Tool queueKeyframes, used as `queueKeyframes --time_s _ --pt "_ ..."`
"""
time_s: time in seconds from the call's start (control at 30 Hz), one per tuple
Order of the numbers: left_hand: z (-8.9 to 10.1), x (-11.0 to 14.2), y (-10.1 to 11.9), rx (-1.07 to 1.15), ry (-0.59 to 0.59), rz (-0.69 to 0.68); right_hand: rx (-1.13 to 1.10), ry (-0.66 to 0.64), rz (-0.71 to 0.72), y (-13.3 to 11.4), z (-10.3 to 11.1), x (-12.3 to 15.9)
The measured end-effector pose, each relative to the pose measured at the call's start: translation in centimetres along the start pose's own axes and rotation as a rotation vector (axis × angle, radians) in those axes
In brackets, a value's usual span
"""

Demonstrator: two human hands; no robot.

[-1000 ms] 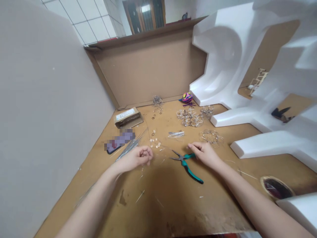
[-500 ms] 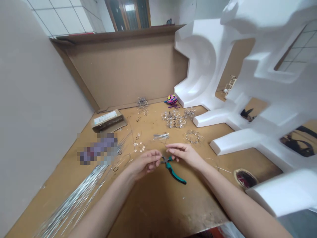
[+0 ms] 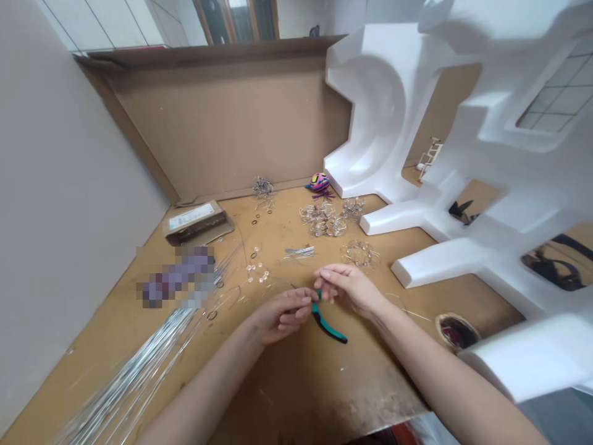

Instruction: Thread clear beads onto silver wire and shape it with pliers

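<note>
- Near L: bundle of long, thin, silvery metal wires [image 3: 148,352], loose on the brown worktop [image 3: 296,389].
- Pliers w/ teal-and-black handles [image 3: 330,327]: flat on worktop, under/beside fingertips; head mostly hidden, not gripped as far as seen.
- Change, approx. last sec.: hands drawn in from well apart to nearly touching. Suggests close two-handed fingertip work, pliers idle.
- L hand [image 3: 283,315]: palm inward, fingers curled, thumb and index near-pinched. Any fine wire held: can't tell.
- R hand [image 3: 348,287]: wrist bent inward, fingers bent, tips facing L hand. Grasp: can't tell.
- Mid: small clear round beads [image 3: 258,272], loose group; ring of wire and clear beads [image 3: 361,253], R side; short silvery wire pieces [image 3: 300,252] between.
- Far: cluster of looped wire-and-bead pieces [image 3: 324,219]; open brown cardboard box [image 3: 197,222], far L.
</note>
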State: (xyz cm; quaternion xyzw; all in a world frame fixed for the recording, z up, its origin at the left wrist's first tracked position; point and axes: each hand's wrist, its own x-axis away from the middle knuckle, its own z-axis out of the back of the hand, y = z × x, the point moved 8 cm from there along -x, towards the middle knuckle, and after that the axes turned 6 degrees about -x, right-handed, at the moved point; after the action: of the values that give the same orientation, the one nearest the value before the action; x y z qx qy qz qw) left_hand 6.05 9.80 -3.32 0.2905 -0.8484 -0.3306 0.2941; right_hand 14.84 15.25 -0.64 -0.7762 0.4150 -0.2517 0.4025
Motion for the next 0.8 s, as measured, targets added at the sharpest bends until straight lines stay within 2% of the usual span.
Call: queueKeyframes --time_s 0.17,0.33,0.53,0.7,0.8 --pt "3.3 0.5 1.4 0.129 0.336 -0.237 -0.125 0.133 0.041 -0.5 1.7 -0.4" --pt "4.3 1.3 2.4 0.080 0.538 -0.415 -0.226 0.121 -0.004 0.2 1.8 -0.5" --pt "4.8 1.7 2.2 0.120 0.558 -0.510 -0.288 0.135 -0.018 0.9 1.4 -0.6" --pt "5.8 1.9 2.2 0.116 0.541 -0.520 -0.352 0.146 -0.054 2.2 1.3 -0.7" --pt "6.4 2.2 2.3 0.138 0.597 -0.532 -0.393 0.157 -0.067 2.9 1.4 -0.7"
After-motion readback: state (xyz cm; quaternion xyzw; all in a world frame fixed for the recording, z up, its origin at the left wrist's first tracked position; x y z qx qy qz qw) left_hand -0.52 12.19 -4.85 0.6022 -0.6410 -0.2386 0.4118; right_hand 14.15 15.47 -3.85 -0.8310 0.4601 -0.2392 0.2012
